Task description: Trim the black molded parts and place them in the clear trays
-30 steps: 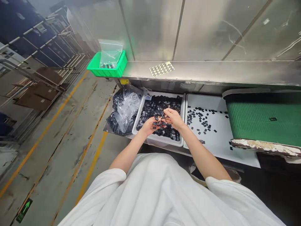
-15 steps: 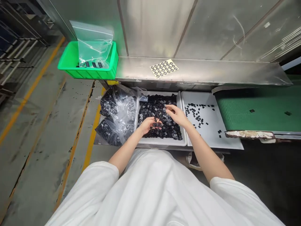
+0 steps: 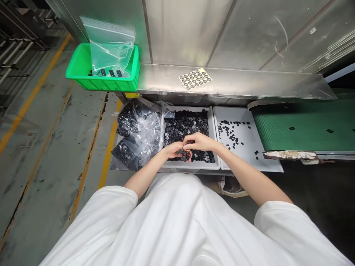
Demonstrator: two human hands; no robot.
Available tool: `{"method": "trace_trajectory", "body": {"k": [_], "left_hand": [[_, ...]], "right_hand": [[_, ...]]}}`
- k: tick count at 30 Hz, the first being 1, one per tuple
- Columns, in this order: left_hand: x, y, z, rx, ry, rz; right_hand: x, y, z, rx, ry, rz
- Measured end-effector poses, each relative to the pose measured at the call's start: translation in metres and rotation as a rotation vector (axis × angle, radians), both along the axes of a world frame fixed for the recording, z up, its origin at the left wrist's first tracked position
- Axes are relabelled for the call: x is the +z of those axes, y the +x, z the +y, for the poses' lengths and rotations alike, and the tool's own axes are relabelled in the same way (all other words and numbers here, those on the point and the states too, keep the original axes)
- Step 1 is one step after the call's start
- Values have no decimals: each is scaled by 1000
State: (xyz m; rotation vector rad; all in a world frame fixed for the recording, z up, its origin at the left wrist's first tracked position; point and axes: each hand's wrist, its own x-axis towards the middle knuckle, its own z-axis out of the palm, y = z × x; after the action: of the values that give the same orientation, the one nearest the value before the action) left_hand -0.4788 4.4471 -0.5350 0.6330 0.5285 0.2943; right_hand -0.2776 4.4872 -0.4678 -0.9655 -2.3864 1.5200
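Note:
A white tray (image 3: 216,162) is heaped with small black parts (image 3: 183,127). Over its near edge my left hand (image 3: 175,150) lies palm up, cupped, with several black parts in it. My right hand (image 3: 198,142) is curled beside it, its fingertips pinched at the parts in the left palm. What the pinch holds is too small to make out. The two hands touch.
A second white tray (image 3: 266,164) to the right holds scattered black parts, beside a green conveyor belt (image 3: 302,129). Clear bags of black parts (image 3: 138,133) lie left of the trays. A green bin (image 3: 83,75) with a plastic bag and a sticker sheet (image 3: 195,78) sit on the steel ledge.
My right hand was open over the far part of the heap half a second ago; it has drawn back to my left palm and closed into a pinch. The camera shifted slightly.

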Motion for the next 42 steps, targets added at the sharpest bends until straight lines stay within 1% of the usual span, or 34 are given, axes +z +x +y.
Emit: {"method": "trace_trajectory", "body": {"k": [3,5,7,10,12,14,19,23,25,28,30,33,35,36,37,39,41,42], "left_hand": [[3,0,-3,-2,1,-4],[3,3,-2,9,-6,-32],[3,6,2,43,-5,-52],[5,13,12,96,26,-18],[7,16,17,111,40,19],[10,18,20,115,45,52],[14,21,17,110,75,144],[14,25,9,43,101,173],[12,24,7,45,104,182],[10,20,8,128,100,189],[9,18,10,152,97,193],[8,19,13,140,83,199],[8,21,13,153,66,204],[8,22,12,180,57,206],[7,24,12,220,47,205],[6,27,11,343,26,198],[5,29,11,496,3,189],[4,30,11,569,-13,188]], "right_hand": [[4,-3,-4,56,-12,40],[4,-2,-4,34,29,46],[1,1,-4,-65,57,53],[-8,4,-2,-291,83,70],[-16,4,-1,-415,137,61],[-25,4,-3,-487,189,35],[-43,6,-9,-587,252,-10],[-46,24,-5,-728,295,-38],[-43,35,-2,-703,296,-42],[-37,43,-1,-562,287,-49],[-36,41,-2,-482,287,-55],[-39,29,-2,-356,256,-68],[-43,21,0,-316,233,-76],[-46,19,0,-326,234,-72],[-48,18,1,-364,231,-47],[-54,20,-1,-546,135,89],[-60,22,-7,-772,-59,256],[-63,22,-13,-858,-163,313]]}}
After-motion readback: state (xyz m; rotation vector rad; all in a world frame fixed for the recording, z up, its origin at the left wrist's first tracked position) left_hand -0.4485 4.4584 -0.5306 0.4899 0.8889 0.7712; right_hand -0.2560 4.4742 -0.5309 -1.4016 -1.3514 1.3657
